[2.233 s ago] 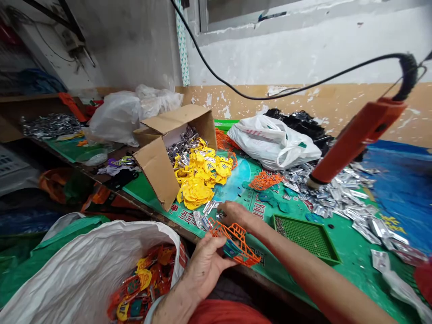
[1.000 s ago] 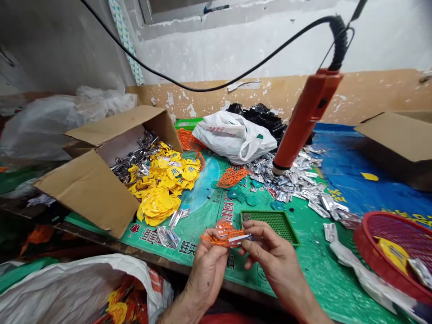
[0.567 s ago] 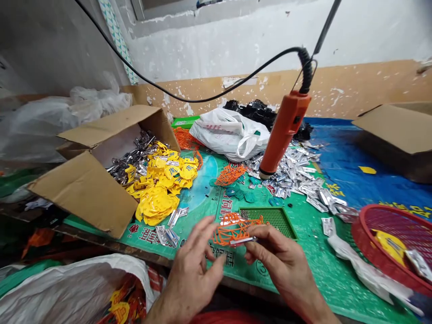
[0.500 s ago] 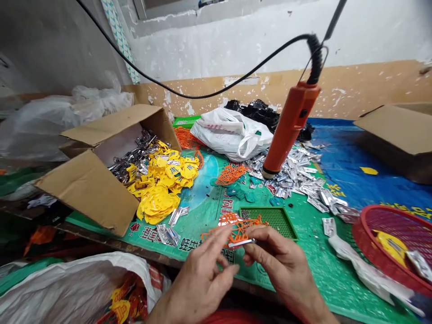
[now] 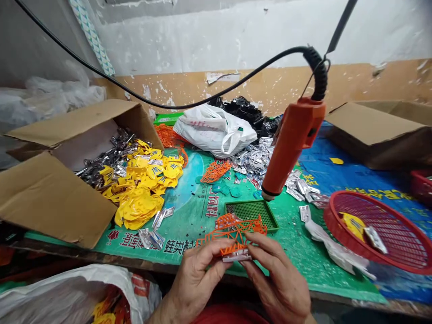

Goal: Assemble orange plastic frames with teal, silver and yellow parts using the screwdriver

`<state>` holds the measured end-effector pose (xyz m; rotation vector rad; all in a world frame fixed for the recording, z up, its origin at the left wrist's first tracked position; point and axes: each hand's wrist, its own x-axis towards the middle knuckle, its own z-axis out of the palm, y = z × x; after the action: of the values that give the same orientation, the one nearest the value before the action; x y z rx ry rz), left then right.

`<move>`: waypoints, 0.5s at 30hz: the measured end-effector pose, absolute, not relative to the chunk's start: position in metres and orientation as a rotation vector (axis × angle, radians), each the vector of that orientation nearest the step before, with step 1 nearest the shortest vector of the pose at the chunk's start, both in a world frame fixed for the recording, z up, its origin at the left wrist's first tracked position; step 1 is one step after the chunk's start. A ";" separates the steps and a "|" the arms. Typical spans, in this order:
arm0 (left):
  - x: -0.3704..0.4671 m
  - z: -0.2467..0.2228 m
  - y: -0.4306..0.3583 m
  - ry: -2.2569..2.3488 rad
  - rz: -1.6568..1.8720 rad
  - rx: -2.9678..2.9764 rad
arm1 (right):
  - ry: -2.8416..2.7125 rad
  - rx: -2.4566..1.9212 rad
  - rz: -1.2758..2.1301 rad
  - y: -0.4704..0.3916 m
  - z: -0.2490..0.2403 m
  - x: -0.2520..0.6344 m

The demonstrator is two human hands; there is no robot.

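Observation:
Between my two hands, low in the middle of the view, is an orange lattice plastic piece (image 5: pixel 236 234) with a flat silver metal piece (image 5: pixel 236 256) along its near edge. My left hand (image 5: pixel 197 274) pinches the left end of the pair between thumb and fingers. At the right end, the thumb and fingers of my right hand (image 5: pixel 278 279) close on the silver piece. Just beyond them lies a small green mesh tray (image 5: pixel 251 216) with tiny dark bits in its left corner. An orange electric screwdriver (image 5: pixel 293 144) hangs above and behind the tray, tip down.
Yellow plastic pieces (image 5: pixel 141 193) spill from a cardboard box (image 5: pixel 50 189) at left. Silver pieces (image 5: pixel 251 157) lie heaped behind the screwdriver, beside a white plastic bag (image 5: pixel 212 130). A red basket (image 5: pixel 329 225) stands at right. An open white sack (image 5: pixel 77 279) sits below the table's left edge.
My left hand's fingers, outstretched before, have closed on the orange lattice piece and the silver piece. My right hand keeps its grip. The view has shifted to the right.

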<state>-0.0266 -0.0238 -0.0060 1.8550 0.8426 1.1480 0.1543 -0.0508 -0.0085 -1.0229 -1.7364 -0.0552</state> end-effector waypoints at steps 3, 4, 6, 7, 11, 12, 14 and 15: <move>-0.028 -0.007 -0.021 0.802 1.221 2.144 | -1.763 -1.020 -0.089 -0.050 -0.008 0.155; -0.029 -0.006 -0.020 0.776 1.232 2.222 | -1.774 -1.011 -0.094 -0.050 -0.007 0.155; -0.028 -0.005 -0.018 0.732 1.235 2.329 | -1.792 -0.991 -0.093 -0.051 -0.007 0.155; -0.028 -0.005 -0.018 0.719 1.233 2.359 | -1.800 -0.985 -0.089 -0.052 -0.007 0.156; -0.028 -0.003 -0.016 0.695 1.204 2.408 | -1.773 -0.966 -0.070 -0.055 -0.011 0.158; -0.028 -0.003 -0.016 0.686 1.189 2.419 | -1.758 -0.962 -0.063 -0.055 -0.011 0.158; -0.029 -0.002 -0.015 0.663 1.149 2.442 | -1.740 -0.963 -0.048 -0.055 -0.013 0.158; -0.030 -0.001 -0.015 0.652 1.133 2.452 | -1.740 -0.968 -0.041 -0.055 -0.013 0.158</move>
<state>-0.0300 -0.0148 -0.0009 2.4521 0.6515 1.1326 0.1584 -0.0552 -0.0129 -0.9678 -1.7398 -0.0412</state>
